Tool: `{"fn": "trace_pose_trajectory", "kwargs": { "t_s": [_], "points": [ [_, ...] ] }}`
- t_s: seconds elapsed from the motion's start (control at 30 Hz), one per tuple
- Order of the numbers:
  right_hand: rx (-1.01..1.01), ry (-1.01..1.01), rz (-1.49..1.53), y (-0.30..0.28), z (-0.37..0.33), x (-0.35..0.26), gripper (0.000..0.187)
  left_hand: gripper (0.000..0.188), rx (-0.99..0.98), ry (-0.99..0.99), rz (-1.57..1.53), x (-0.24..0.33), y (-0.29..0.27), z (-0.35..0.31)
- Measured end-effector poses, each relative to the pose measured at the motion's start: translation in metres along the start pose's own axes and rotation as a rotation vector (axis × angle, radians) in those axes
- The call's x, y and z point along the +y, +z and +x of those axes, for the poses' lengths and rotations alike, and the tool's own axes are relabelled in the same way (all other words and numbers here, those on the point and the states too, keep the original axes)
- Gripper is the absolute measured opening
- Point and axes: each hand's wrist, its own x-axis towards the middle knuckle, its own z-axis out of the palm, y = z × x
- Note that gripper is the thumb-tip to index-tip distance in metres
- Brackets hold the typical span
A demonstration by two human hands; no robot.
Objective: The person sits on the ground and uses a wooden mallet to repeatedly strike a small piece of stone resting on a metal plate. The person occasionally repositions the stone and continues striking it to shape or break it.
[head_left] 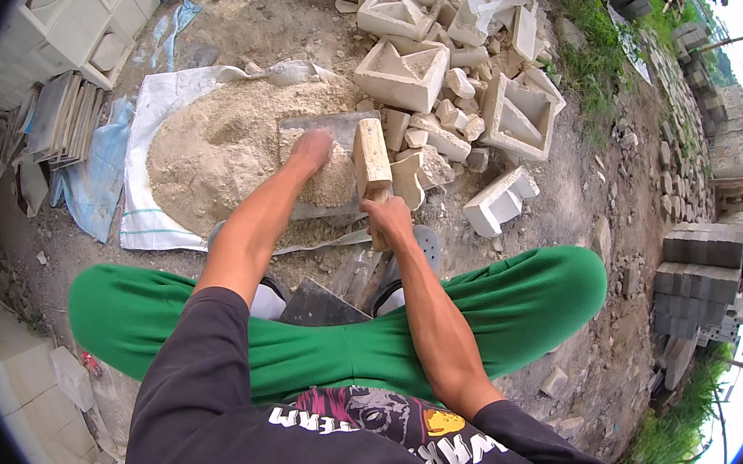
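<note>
Right hand (388,218) wrapped round wooden mallet (372,157). Mallet's big end just ahead of that hand, long side pointing forward. Left hand (313,150) apart, just left of mallet, at crumbs (330,182) on grey plate (340,126); can't tell its grip.

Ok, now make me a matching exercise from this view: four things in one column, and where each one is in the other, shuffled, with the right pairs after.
Things:
1. Wooden mallet
2. White sack
3. Blue sheeting
4. Left hand

Places:
A. Beside the stacked panels
B. At the dark plate with crumbled material on it
C. Gripped in the right hand
D. Spread under the sandy heap

Pairs: 1-C, 2-D, 3-A, 4-B
</note>
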Motion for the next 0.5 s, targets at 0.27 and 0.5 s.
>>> {"fn": "trace_pose_trajectory", "kwargs": {
  "t_s": [0.27, 0.5],
  "points": [
    [0.017, -0.072, -0.073, 0.011, 0.013, -0.002, 0.054, 0.012, 0.288, 0.134, -0.119, 0.007, 0.012, -0.070],
    [-0.103, -0.179, -0.146, 0.015, -0.022, -0.037, 0.047, 0.022, 0.548, 0.162, -0.275, -0.028, 0.042, -0.139]
  ]
}}
